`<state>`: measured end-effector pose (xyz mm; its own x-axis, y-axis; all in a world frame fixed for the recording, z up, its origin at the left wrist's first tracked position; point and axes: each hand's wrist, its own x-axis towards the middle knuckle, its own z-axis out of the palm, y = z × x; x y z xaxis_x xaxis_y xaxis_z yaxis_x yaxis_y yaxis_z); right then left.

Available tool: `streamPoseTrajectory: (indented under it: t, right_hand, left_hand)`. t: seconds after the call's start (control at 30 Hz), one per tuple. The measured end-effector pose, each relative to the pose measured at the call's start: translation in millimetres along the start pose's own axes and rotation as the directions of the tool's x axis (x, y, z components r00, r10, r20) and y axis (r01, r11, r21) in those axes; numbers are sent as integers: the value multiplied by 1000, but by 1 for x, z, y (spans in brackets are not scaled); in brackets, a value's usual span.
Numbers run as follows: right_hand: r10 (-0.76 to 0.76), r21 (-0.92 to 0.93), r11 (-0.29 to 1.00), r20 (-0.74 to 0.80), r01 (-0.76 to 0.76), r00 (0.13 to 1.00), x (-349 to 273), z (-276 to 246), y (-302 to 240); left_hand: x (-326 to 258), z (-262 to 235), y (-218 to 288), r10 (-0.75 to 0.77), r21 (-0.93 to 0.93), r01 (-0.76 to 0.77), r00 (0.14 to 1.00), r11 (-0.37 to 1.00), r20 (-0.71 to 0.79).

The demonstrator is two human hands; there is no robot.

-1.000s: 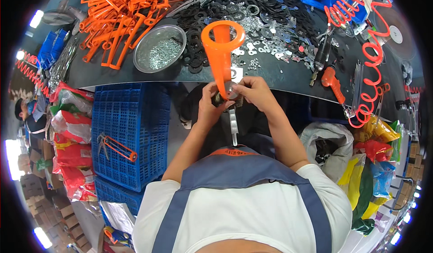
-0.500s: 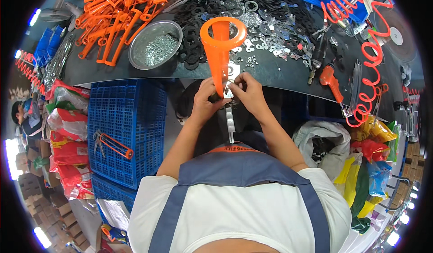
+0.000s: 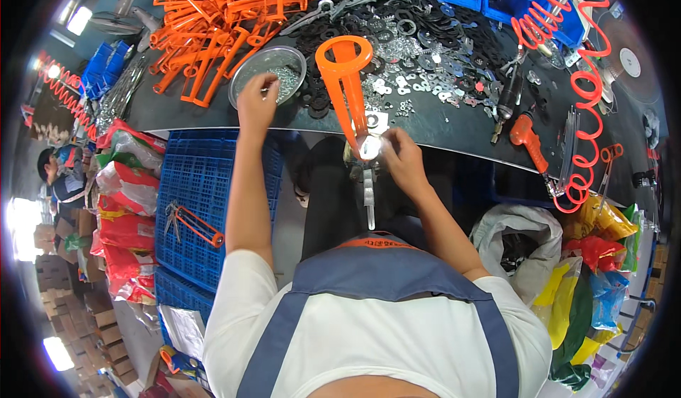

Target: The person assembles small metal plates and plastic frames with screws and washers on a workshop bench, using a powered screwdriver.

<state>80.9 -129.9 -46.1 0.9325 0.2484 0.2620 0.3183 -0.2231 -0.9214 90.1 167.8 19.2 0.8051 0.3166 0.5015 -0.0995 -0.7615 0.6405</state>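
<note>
My left hand [image 3: 257,106] is over the near-left rim of a round metal bowl [image 3: 294,59] of small silvery hardware. Its fingers are bent together, with a tiny pale bit at the tips that I cannot identify. An orange frame with a ring-shaped end [image 3: 339,103] rises from the table's front edge, tilted slightly. At its lower end is a shiny metal piece [image 3: 369,147], bright with glare. My right hand [image 3: 406,162] is close beside this piece, thumb and fingers drawn together; what they grip is hidden. Below hangs a pale metal lever [image 3: 369,196].
Orange frames [image 3: 213,32] are heaped at back left. Black rings and metal plates [image 3: 418,50] cover the back middle. A power screwdriver [image 3: 509,93], an orange-handled air tool [image 3: 526,139] and a coiled red hose [image 3: 585,114] occupy the right. Blue crates [image 3: 195,185] stand left below the table.
My left hand has left the orange frame's lower end and moved left to the metal bowl. My right hand stays near the frame's base. The view has shifted slightly.
</note>
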Motion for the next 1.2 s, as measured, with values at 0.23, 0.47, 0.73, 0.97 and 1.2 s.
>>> streamPoseTrajectory:
  t: [0.23, 0.47, 0.73, 0.97, 1.2]
  right_hand:
    - [211, 78, 976, -78, -205, 974, -22, -62, 20]
    - [-132, -636, 748, -425, -192, 895, 5, -208, 55]
    - [131, -951, 231, -177, -204, 975, 55, -294, 102]
    - [214, -719, 611, -253, -331, 944, 35, -286, 39]
    - [458, 470, 787, -13, -399, 889, -14, -255, -59]
  left_hand:
    - [59, 46, -83, -79, 390, -160, 845, 907, 530]
    - [60, 17, -85, -526, -556, 712, 697, 428, 488]
    - [74, 24, -92, -574, -781, 618, 609, -88, 547]
    - [67, 15, -111, -577, -892, 426, 694, -153, 430]
    - [55, 11, -77, -612, -937, 299, 712, -179, 344]
